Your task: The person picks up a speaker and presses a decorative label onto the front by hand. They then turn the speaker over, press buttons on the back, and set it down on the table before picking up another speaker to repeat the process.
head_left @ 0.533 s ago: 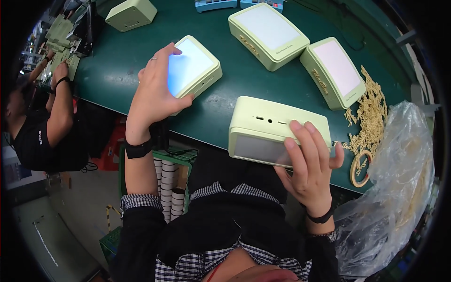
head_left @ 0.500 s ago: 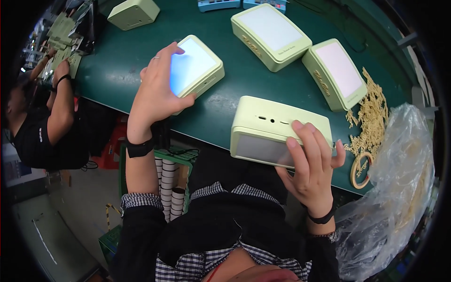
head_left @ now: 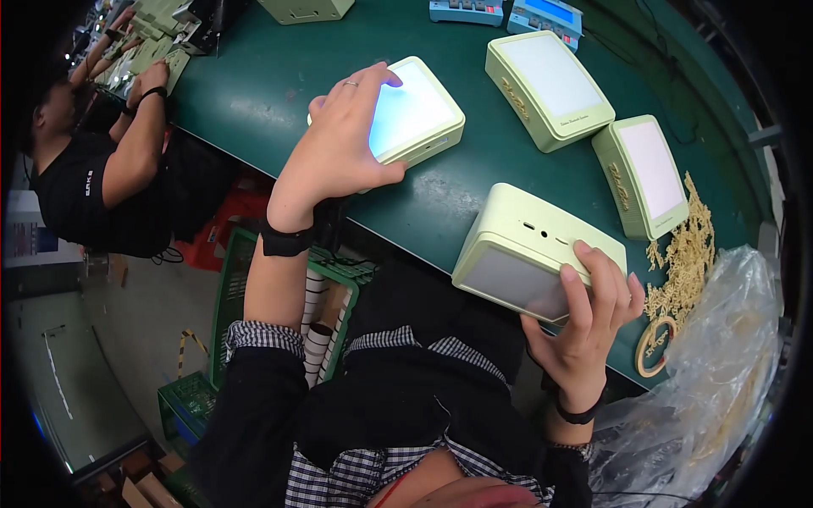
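Observation:
My left hand (head_left: 343,144) is closed over a pale green box-shaped device (head_left: 439,140) lying on the table with its screen glowing blue-white. A fingertip lies on the screen and the thumb rests along the near side; the other fingers are partly hidden. In my right hand (head_left: 582,326) is a second pale green box-shaped device (head_left: 508,212), tilted at the table's near edge. Its grey, unlit panel faces me, and the side with small ports points up. My right fingers are on its port side, with the thumb beneath.
Two similar devices with white screens, one farther back (head_left: 555,80) and one to the right (head_left: 650,169), stand on the green table (head_left: 254,102). Beige loose pieces (head_left: 686,254), a tape ring (head_left: 656,347) and a clear plastic bag (head_left: 703,406) lie right. A co-worker (head_left: 110,178) sits left.
The whole view has shifted, so the table and its things appear farther right. Both hands keep their hold on the same devices.

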`<act>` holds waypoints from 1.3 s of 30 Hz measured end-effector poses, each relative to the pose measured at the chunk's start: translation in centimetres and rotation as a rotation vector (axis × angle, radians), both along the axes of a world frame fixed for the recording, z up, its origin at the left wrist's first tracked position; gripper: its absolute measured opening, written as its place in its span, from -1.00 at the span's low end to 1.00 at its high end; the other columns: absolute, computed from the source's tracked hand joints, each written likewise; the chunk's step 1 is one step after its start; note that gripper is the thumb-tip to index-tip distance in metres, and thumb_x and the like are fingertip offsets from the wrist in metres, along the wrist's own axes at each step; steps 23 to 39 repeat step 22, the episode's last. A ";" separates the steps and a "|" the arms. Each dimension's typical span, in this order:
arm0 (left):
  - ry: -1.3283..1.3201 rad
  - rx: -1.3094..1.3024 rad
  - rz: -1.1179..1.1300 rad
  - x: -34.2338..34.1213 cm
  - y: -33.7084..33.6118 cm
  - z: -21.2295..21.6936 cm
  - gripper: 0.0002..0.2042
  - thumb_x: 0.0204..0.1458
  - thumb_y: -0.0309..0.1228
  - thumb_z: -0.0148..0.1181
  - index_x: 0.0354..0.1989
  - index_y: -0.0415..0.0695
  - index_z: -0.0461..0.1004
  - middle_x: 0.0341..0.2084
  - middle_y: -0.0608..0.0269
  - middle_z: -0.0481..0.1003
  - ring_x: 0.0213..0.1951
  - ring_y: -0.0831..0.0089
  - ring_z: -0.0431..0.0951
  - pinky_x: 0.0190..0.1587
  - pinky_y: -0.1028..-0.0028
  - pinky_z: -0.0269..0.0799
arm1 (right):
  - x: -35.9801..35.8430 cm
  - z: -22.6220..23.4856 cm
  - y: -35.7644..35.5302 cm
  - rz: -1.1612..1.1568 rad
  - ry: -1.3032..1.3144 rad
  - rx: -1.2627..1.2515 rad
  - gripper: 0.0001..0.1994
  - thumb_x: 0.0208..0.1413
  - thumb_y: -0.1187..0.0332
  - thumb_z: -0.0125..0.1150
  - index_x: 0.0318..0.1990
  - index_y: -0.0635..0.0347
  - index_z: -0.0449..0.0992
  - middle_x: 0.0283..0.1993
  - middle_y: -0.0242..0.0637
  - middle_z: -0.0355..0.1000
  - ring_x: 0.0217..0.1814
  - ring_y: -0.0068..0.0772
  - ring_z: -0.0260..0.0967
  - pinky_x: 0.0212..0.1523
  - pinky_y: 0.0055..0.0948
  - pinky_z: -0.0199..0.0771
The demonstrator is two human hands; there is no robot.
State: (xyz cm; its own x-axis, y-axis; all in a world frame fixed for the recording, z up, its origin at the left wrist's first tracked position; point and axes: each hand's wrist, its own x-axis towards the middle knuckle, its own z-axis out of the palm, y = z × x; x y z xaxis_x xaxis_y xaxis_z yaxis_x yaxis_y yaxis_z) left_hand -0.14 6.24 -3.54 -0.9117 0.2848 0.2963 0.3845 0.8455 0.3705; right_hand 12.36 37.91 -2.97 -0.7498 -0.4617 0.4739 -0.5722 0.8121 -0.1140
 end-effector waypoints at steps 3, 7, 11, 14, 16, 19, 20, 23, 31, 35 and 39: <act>0.004 0.016 -0.002 0.0 0.0 0.1 -0.16 -0.42 -0.27 0.37 0.20 -0.05 0.17 0.15 -0.01 0.31 0.22 -0.01 0.29 0.21 0.05 0.09 | 0.0 0.0 -0.1 0.000 0.002 -0.009 -0.17 -0.26 0.29 0.42 0.27 -0.02 0.17 0.27 -0.12 0.26 0.28 -0.06 0.21 0.35 0.02 -0.19; -0.004 -0.009 -0.001 0.0 0.0 0.1 -0.12 -0.40 -0.27 0.37 0.25 -0.08 0.14 0.15 0.05 0.32 0.22 0.02 0.29 0.22 0.08 0.08 | 0.1 -0.2 -0.1 -0.005 0.016 -0.011 -0.16 -0.29 0.31 0.42 0.27 -0.03 0.17 0.27 -0.12 0.26 0.28 -0.06 0.22 0.34 0.01 -0.19; -0.008 -0.031 0.001 0.1 0.1 0.1 -0.08 -0.39 -0.26 0.37 0.29 -0.10 0.11 0.15 0.10 0.33 0.23 0.06 0.29 0.24 0.11 0.08 | 0.1 -0.2 -0.1 -0.007 0.016 -0.015 -0.16 -0.30 0.32 0.43 0.26 -0.03 0.17 0.27 -0.12 0.26 0.28 -0.07 0.22 0.33 0.01 -0.18; 0.003 0.027 -0.006 0.1 0.1 0.0 -0.15 -0.42 -0.27 0.37 0.21 -0.06 0.17 0.15 -0.02 0.32 0.22 -0.03 0.29 0.22 0.06 0.08 | 0.0 -0.1 -0.1 0.001 0.015 -0.017 -0.16 -0.30 0.32 0.43 0.26 -0.03 0.18 0.26 -0.13 0.26 0.28 -0.08 0.21 0.33 0.01 -0.17; 0.000 0.022 0.000 0.1 0.0 0.0 -0.14 -0.42 -0.27 0.37 0.22 -0.05 0.17 0.16 -0.02 0.31 0.22 -0.03 0.28 0.22 0.07 0.08 | 0.0 0.0 -0.2 0.001 0.012 -0.019 -0.17 -0.30 0.32 0.42 0.25 -0.03 0.18 0.26 -0.13 0.26 0.28 -0.08 0.20 0.32 0.01 -0.16; -0.009 -0.008 0.008 0.1 0.1 0.2 -0.12 -0.40 -0.26 0.37 0.26 -0.07 0.14 0.16 0.04 0.31 0.23 0.00 0.28 0.23 0.09 0.08 | 0.0 0.0 -0.2 0.001 0.011 -0.019 -0.17 -0.30 0.32 0.42 0.25 -0.03 0.18 0.26 -0.13 0.27 0.28 -0.08 0.20 0.32 0.02 -0.16; -0.019 -0.037 0.015 0.1 0.1 0.3 -0.09 -0.38 -0.26 0.36 0.29 -0.09 0.11 0.16 0.10 0.32 0.24 0.04 0.28 0.24 0.11 0.07 | -0.1 0.0 -0.2 0.002 0.010 -0.021 -0.17 -0.30 0.32 0.42 0.25 -0.03 0.18 0.26 -0.13 0.27 0.28 -0.08 0.19 0.32 0.02 -0.15; -0.036 -0.070 0.025 0.1 0.1 0.4 -0.06 -0.36 -0.26 0.35 0.33 -0.11 0.07 0.15 0.15 0.33 0.25 0.07 0.27 0.27 0.13 0.06 | -0.1 0.1 -0.2 0.003 0.010 -0.022 -0.17 -0.30 0.32 0.42 0.25 -0.03 0.18 0.26 -0.13 0.27 0.28 -0.08 0.19 0.32 0.02 -0.15; -0.036 -0.070 0.025 0.1 0.1 0.4 -0.06 -0.36 -0.26 0.35 0.33 -0.11 0.07 0.15 0.15 0.33 0.25 0.07 0.27 0.27 0.13 0.06 | -0.1 0.1 -0.2 0.003 0.010 -0.022 -0.17 -0.30 0.32 0.42 0.25 -0.03 0.18 0.26 -0.13 0.27 0.28 -0.08 0.19 0.32 0.02 -0.15; -0.036 -0.070 0.025 0.1 0.1 0.4 -0.06 -0.36 -0.26 0.35 0.33 -0.11 0.07 0.15 0.15 0.33 0.25 0.07 0.27 0.27 0.13 0.06 | -0.1 0.1 -0.2 0.003 0.010 -0.022 -0.17 -0.30 0.32 0.42 0.25 -0.03 0.18 0.26 -0.13 0.27 0.28 -0.08 0.19 0.32 0.02 -0.15; -0.036 -0.070 0.025 0.1 0.1 0.4 -0.06 -0.36 -0.26 0.35 0.33 -0.11 0.07 0.15 0.15 0.33 0.25 0.07 0.27 0.27 0.13 0.06 | -0.1 0.1 -0.2 0.003 0.010 -0.022 -0.17 -0.30 0.32 0.42 0.25 -0.03 0.18 0.26 -0.13 0.27 0.28 -0.08 0.19 0.32 0.02 -0.15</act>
